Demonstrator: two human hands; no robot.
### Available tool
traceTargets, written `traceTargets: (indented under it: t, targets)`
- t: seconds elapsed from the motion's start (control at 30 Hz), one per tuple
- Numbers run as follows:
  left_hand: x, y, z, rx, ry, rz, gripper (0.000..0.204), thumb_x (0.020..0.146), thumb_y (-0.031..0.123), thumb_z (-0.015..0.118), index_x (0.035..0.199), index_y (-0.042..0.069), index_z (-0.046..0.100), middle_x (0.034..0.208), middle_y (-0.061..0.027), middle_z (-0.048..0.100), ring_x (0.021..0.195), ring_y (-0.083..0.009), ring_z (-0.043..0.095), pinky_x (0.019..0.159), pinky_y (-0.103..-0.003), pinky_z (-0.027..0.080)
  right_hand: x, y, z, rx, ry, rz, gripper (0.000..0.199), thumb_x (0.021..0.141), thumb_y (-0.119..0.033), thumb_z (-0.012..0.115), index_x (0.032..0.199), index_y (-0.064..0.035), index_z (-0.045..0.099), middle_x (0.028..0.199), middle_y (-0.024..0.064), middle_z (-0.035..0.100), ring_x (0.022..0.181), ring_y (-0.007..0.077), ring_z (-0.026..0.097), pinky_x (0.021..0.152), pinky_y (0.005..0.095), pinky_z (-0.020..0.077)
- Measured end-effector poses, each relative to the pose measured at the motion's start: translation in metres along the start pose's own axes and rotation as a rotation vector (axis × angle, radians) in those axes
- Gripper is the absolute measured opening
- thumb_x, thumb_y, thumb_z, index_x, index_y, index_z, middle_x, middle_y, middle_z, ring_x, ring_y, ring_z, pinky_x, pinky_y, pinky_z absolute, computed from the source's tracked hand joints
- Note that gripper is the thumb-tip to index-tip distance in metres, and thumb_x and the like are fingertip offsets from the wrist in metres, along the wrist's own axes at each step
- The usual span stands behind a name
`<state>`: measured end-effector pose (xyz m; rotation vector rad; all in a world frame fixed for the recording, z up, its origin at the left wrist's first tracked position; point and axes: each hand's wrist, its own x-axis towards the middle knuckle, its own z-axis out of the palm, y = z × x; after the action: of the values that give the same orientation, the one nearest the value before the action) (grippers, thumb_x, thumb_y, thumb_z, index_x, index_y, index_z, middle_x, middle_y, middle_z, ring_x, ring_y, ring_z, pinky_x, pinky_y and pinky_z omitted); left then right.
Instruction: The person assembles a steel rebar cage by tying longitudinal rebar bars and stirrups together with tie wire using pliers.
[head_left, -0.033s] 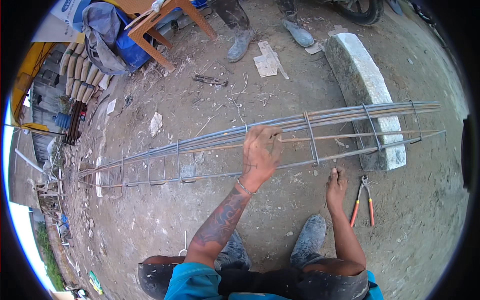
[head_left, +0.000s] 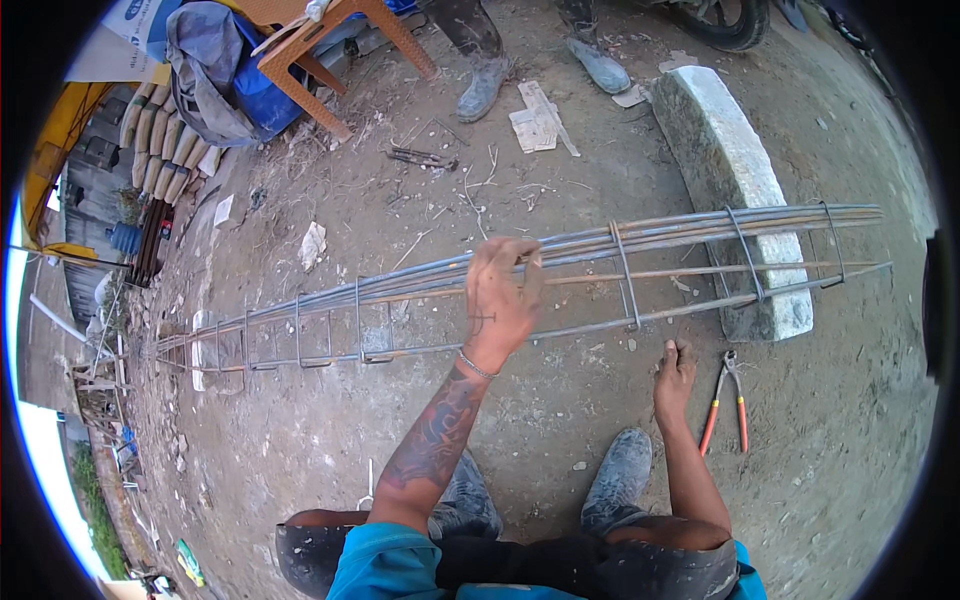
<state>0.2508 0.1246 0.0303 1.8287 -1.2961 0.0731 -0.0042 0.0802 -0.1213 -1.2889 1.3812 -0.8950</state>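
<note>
A long rebar cage (head_left: 680,312) of steel bars with square stirrups lies across the ground before me. My left hand (head_left: 503,285) is curled over its upper bars near the middle, slightly smeared by motion. Whether its fingers grip a bar or a stirrup, I cannot tell. My right hand (head_left: 675,370) hangs below the cage, apart from it, with the fingers curled in; what they hold, if anything, is too small to name. Beside it on the ground lie pincers (head_left: 730,402) with red and yellow handles, jaws pointing toward the cage.
A pale stone block (head_left: 776,318) supports the cage's right end; a smaller block (head_left: 198,378) sits by its left end. Beyond are another person's boots (head_left: 484,90), an orange plastic chair (head_left: 305,95), cardboard scraps (head_left: 535,128) and a dark tool (head_left: 422,159). Stacked sacks (head_left: 160,150) stand far left.
My left hand has slid a little to the left along the upper bars. The cage and my right hand have stayed almost where they were.
</note>
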Motion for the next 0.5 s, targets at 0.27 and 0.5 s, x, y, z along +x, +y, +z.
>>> traceTargets:
  t: [0.27,0.5]
  targets:
    - [-0.014,-0.054,-0.041,0.298,-0.114,-0.070,0.017,0.080,0.014,0.064,0.095,0.006,0.066,0.090,-0.0106,0.063,0.090,-0.0282,0.058,0.084,-0.040,0.043,-0.018,-0.004,0.012,-0.075,0.148,0.031,0.027,0.094,-0.024,0.057,0.083,0.0004,0.056,0.063,-0.0009,0.044,0.060,0.0084,0.038,0.051,0.0301,0.0317]
    - [-0.032,-0.044,-0.010,0.279,-0.107,-0.033,0.023,0.079,0.015,0.065,0.100,0.008,0.063,0.092,-0.0084,0.061,0.095,-0.0279,0.056,0.091,-0.042,0.038,-0.018,-0.009,-0.001,-0.046,0.184,-0.009,0.023,0.092,-0.020,0.059,0.083,0.0004,0.056,0.064,-0.0007,0.047,0.060,0.0075,0.039,0.052,0.0291,0.0335]
